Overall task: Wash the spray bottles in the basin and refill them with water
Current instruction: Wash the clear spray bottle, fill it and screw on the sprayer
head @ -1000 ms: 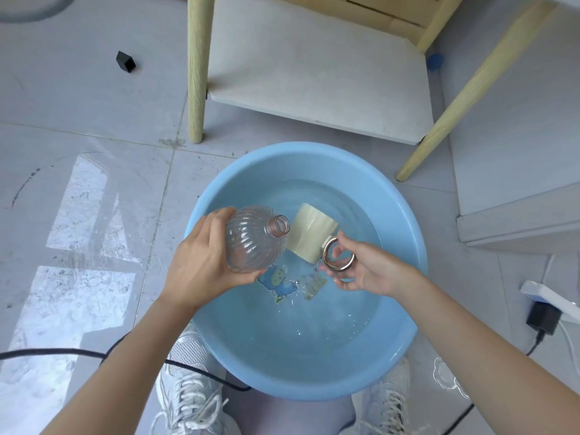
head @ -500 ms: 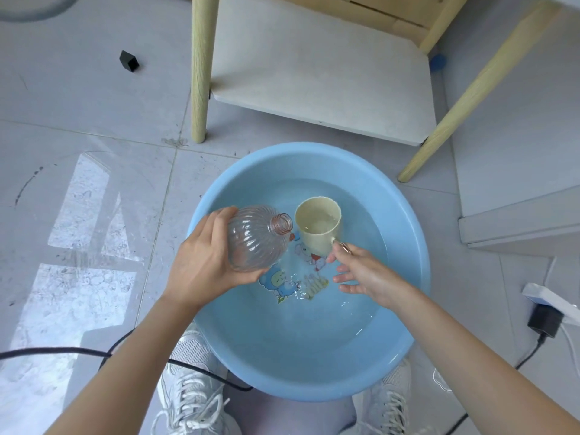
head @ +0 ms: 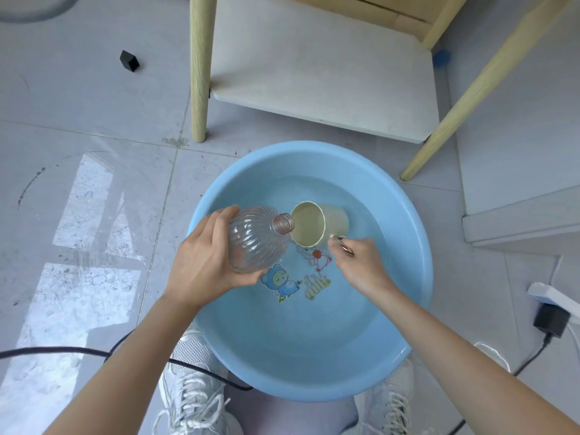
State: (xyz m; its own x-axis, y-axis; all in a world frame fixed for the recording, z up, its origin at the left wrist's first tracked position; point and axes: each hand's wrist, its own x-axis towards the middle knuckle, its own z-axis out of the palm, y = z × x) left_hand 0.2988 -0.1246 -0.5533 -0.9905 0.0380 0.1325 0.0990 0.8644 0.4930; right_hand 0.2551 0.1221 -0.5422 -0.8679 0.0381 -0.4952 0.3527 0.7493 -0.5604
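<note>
A blue basin (head: 420, 246) holding shallow water sits on the floor between my feet. My left hand (head: 204, 265) grips a clear ribbed spray bottle (head: 257, 238) with no cap, tilted so that its open neck points right. My right hand (head: 361, 262) holds a pale yellow cup (head: 317, 224) by its metal ring handle. The cup is tipped left, its rim touching the bottle's neck, with water inside it. Both are held above the basin's water.
A wooden stool with pale legs (head: 199, 67) and a white lower shelf (head: 326, 67) stands just beyond the basin. A black cable (head: 62, 350) crosses the floor at left. A charger plug (head: 550, 318) and white power strip (head: 552, 296) lie at right. A small black block (head: 129, 60) is far left.
The cup went from lying mouth-down in the water to upright with water in it, then tipped left against the bottle's neck. My left hand kept the bottle nearly still.
</note>
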